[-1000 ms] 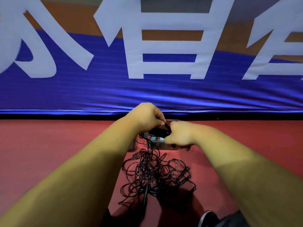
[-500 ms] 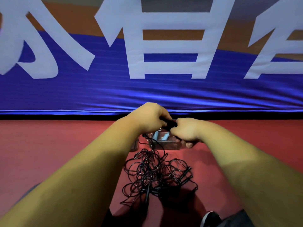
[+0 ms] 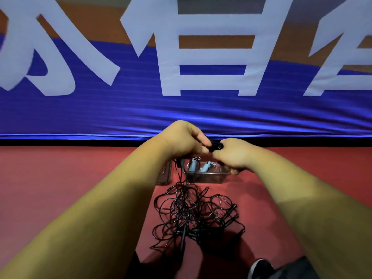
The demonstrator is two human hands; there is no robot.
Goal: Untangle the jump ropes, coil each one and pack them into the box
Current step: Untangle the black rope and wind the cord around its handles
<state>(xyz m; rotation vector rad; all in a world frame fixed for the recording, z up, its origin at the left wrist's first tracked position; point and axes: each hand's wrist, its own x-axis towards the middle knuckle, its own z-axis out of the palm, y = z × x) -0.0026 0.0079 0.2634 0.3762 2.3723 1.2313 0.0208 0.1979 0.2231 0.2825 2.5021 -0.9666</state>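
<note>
while the clear box (image 3: 205, 176), at 12 o'clock of the tangled black ropes (image 3: 193, 214), held two pale blue handles (image 3: 193, 165) leaning toward 1 o'clock, the left hand (image 3: 181, 139) and right hand (image 3: 231, 156) together gripped a black handle (image 3: 217, 147) above it, its length roughly 9-to-3.

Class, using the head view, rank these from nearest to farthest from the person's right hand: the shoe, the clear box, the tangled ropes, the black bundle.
1. black bundle: gripped by the right hand.
2. clear box: just below that hand.
3. tangled ropes: on the floor, nearer the person.
4. shoe: bottom edge, right.
</note>
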